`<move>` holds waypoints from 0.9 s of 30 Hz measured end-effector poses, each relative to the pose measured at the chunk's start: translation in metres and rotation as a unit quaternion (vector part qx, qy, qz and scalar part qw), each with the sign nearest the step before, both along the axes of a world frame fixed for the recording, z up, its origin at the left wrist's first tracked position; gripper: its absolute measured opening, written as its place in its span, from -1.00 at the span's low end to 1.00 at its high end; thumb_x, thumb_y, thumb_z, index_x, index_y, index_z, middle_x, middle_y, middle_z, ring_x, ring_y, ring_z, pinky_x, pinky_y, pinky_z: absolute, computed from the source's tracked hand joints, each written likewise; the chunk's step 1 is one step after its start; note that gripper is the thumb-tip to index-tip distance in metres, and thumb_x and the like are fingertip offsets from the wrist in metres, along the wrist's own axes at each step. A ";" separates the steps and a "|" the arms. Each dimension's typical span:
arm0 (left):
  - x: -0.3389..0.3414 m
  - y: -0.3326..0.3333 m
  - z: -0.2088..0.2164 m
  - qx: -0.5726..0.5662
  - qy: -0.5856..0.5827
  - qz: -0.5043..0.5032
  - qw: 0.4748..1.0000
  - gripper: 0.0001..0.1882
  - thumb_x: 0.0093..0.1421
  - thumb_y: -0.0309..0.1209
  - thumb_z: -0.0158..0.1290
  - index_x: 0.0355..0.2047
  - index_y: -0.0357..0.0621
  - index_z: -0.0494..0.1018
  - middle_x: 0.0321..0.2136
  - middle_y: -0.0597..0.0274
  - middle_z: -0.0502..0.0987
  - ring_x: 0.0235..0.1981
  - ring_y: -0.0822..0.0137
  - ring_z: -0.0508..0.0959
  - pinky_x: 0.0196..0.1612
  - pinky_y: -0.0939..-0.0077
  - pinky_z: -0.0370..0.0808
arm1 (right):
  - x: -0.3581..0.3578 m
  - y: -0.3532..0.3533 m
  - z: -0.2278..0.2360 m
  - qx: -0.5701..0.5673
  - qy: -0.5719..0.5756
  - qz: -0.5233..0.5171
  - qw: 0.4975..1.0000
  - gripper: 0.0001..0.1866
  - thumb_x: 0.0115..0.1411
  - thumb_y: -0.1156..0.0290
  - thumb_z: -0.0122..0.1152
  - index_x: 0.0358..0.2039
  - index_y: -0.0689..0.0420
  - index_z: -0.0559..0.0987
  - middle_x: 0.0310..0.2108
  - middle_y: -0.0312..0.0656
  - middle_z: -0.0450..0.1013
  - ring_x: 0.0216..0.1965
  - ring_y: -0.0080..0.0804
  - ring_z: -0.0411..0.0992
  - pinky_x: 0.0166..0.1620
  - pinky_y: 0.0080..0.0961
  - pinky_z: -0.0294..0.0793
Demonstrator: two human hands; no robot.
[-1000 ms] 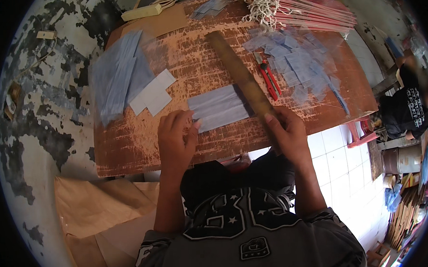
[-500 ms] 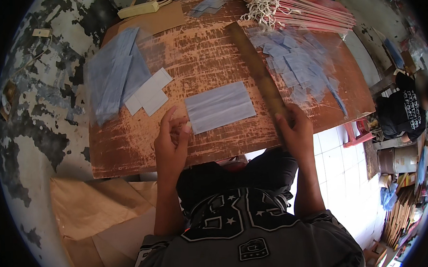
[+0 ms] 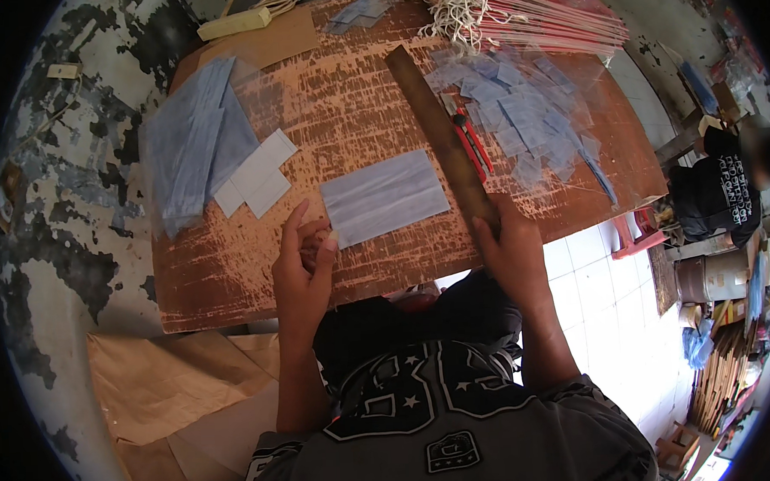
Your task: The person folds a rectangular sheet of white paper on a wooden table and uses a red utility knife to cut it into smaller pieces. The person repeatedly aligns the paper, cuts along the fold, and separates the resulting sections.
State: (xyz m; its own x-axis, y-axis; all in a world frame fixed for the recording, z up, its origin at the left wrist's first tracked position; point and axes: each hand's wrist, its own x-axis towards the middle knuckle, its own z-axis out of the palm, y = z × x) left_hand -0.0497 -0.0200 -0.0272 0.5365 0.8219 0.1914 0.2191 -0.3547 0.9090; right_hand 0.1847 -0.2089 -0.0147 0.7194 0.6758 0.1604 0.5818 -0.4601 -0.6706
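Observation:
A pale bluish-grey rectangular sheet (image 3: 386, 197), thin plastic by its look, lies flat on the worn brown tabletop (image 3: 344, 96). At its near left corner is my left hand (image 3: 304, 261), index finger raised and thumb against the curled fingers; a small whitish bit shows at the fingertips, too small to name. My right hand (image 3: 512, 243) grips the near end of a long brown ruler-like strip (image 3: 436, 122), which slants away to the right of the sheet. Just right of this strip lies a red cutter or similar tool (image 3: 473, 146), partly covered.
White cut pieces (image 3: 258, 175) and longer clear-blue sheets (image 3: 200, 145) lie on the left. Loose small plastic pieces (image 3: 525, 114) are heaped on the right. Behind them is a bundle of red-and-white strings (image 3: 530, 19). A power strip (image 3: 234, 23) sits far left. Another person (image 3: 713, 183) is at right.
My right hand has shifted the brown strip left, closer to the sheet, and the red tool now shows beside it. The left hand stays at the sheet's corner. The whole view has shifted slightly.

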 end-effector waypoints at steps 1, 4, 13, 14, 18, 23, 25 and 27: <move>-0.001 0.000 0.002 -0.003 0.011 0.000 1.000 -0.39 0.47 -0.35 0.18 0.47 -0.15 0.31 0.02 0.06 0.69 -0.17 0.40 0.62 -0.09 0.46 0.56 | -0.001 0.001 0.003 -0.006 -0.005 0.007 1.000 -0.65 0.36 0.40 0.28 0.11 0.21 0.51 -0.32 0.25 0.62 -0.22 0.34 0.62 -0.17 0.14 0.55; 0.000 -0.002 0.003 -0.011 0.027 -0.003 1.000 -0.40 0.47 -0.38 0.14 0.47 -0.12 0.31 0.06 0.06 0.69 -0.10 0.38 0.63 -0.03 0.43 0.56 | -0.004 0.002 0.007 -0.003 -0.021 0.024 0.999 -0.64 0.35 0.42 0.28 0.12 0.20 0.50 -0.34 0.24 0.62 -0.25 0.33 0.62 -0.18 0.15 0.55; -0.003 -0.001 -0.002 -0.031 -0.007 -0.010 0.999 -0.39 0.46 -0.40 0.16 0.47 -0.13 0.31 0.07 0.09 0.69 -0.12 0.45 0.60 -0.05 0.52 0.56 | -0.008 0.007 0.001 0.048 0.002 0.036 0.998 -0.64 0.34 0.49 0.25 0.14 0.24 0.54 -0.34 0.23 0.62 -0.27 0.29 0.64 -0.21 0.07 0.57; -0.003 0.000 -0.002 -0.034 -0.011 -0.011 0.999 -0.39 0.46 -0.40 0.16 0.47 -0.13 0.31 0.07 0.09 0.69 -0.13 0.45 0.60 -0.06 0.52 0.56 | -0.008 0.008 0.002 0.056 0.000 0.037 0.998 -0.64 0.34 0.50 0.24 0.14 0.24 0.54 -0.33 0.24 0.62 -0.27 0.29 0.64 -0.21 0.05 0.58; -0.005 0.001 -0.002 -0.063 -0.017 -0.014 0.998 -0.38 0.46 -0.39 0.17 0.47 -0.14 0.31 0.09 0.10 0.68 -0.15 0.46 0.59 -0.06 0.51 0.55 | -0.012 0.010 0.002 0.051 -0.010 0.035 0.998 -0.66 0.35 0.52 0.22 0.12 0.26 0.55 -0.33 0.25 0.62 -0.27 0.29 0.64 -0.21 0.02 0.59; -0.005 0.001 -0.002 -0.041 -0.012 -0.019 0.999 -0.37 0.45 -0.38 0.18 0.47 -0.14 0.31 0.10 0.09 0.68 -0.17 0.45 0.59 -0.06 0.51 0.53 | -0.015 0.010 0.001 0.065 -0.042 0.044 0.996 -0.68 0.36 0.54 0.21 0.11 0.28 0.55 -0.34 0.25 0.61 -0.27 0.28 0.64 -0.21 0.00 0.59; -0.005 0.000 -0.002 -0.040 -0.011 -0.018 0.999 -0.38 0.45 -0.38 0.18 0.47 -0.14 0.31 0.10 0.09 0.68 -0.16 0.45 0.59 -0.06 0.51 0.53 | -0.015 0.011 0.000 0.077 -0.053 0.051 0.994 -0.68 0.36 0.54 0.21 0.11 0.29 0.55 -0.33 0.25 0.61 -0.28 0.28 0.64 -0.21 0.00 0.59; -0.005 0.000 -0.001 -0.041 -0.007 -0.019 0.999 -0.38 0.45 -0.39 0.17 0.47 -0.14 0.31 0.10 0.08 0.68 -0.16 0.45 0.59 -0.06 0.51 0.53 | -0.015 0.010 -0.001 0.082 -0.057 0.053 0.994 -0.69 0.36 0.54 0.21 0.10 0.29 0.55 -0.33 0.25 0.61 -0.28 0.27 0.64 -0.22 0.00 0.58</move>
State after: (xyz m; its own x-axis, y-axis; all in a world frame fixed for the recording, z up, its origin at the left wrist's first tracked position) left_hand -0.0552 -0.0199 -0.0283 0.5649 0.8146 0.1319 0.1941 -0.2865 0.9382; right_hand 0.1699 -0.1988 -0.0156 0.6170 0.7044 0.3508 0.6972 -0.2824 -0.6590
